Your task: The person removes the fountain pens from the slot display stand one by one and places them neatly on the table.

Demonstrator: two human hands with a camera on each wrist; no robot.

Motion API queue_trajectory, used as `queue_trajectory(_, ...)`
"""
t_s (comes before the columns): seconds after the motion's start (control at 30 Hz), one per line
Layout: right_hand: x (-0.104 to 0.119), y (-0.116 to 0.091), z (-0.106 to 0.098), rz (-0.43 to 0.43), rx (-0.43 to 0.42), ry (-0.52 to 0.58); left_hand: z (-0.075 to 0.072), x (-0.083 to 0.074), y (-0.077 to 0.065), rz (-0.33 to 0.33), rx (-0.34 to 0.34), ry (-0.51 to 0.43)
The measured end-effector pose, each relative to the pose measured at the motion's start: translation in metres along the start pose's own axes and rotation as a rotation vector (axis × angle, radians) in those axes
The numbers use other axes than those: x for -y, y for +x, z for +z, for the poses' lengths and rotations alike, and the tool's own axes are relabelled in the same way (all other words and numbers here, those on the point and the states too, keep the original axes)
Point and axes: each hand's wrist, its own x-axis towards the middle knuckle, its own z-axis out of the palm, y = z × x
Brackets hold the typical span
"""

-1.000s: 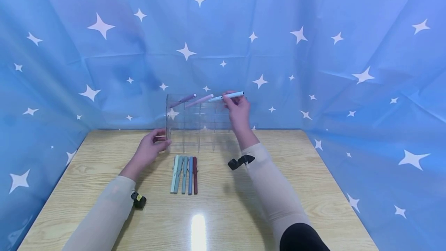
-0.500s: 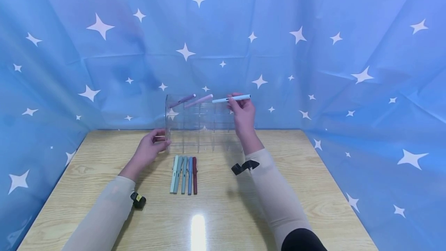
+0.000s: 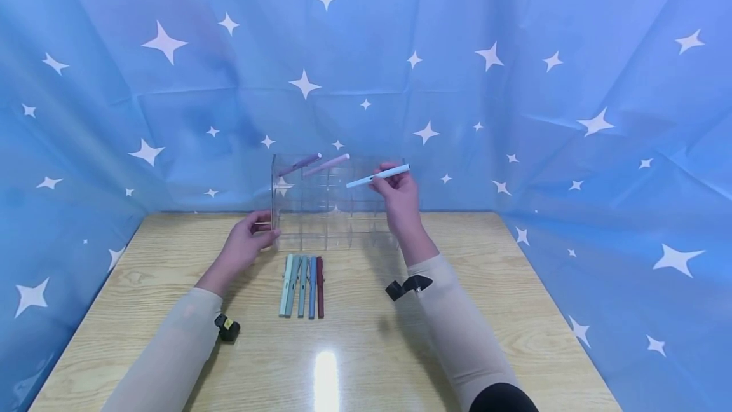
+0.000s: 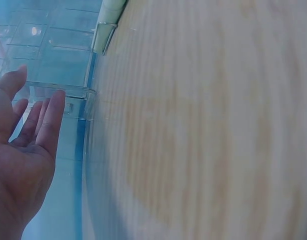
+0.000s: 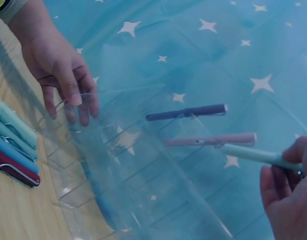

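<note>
A clear plastic rack (image 3: 314, 224) with a grid of compartments stands upright at the back of the table. My left hand (image 3: 243, 247) rests against its left side, fingers fairly straight and thumb near the front edge. My right hand (image 3: 399, 202) pinches a light blue pen (image 3: 361, 181) between thumb and fingers, in front of the rack's upper right part. The pen is tilted, its left end lower. In the upper row, a dark purple pen (image 3: 300, 164) and a lilac pen (image 3: 328, 164) lie slanted, their ends sticking out at the top.
Before the rack, several pens lie side by side on the wooden table (image 3: 257, 367): a pale mint pen (image 3: 285, 288), teal ones, a blue pen (image 3: 312, 288) and a dark red pen (image 3: 320, 288). A blue star-patterned curtain (image 3: 366, 30) hangs behind.
My right hand has moved the light blue pen right, then lower, its left end now dipping more. The left hand, the rack and the other pens have stayed in place.
</note>
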Motion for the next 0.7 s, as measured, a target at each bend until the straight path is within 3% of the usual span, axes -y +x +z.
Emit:
queue_trajectory(0.4, -0.006, -0.023, -0.005, 0.053, 0.121, -0.152, 0.001, 0.001, 0.001, 0.002, -0.004, 0.007)
queue_trajectory(0.7, -0.016, -0.033, -0.008, 0.040, 0.156, -0.167, 0.000, 0.000, -0.001, -0.001, -0.004, 0.009)
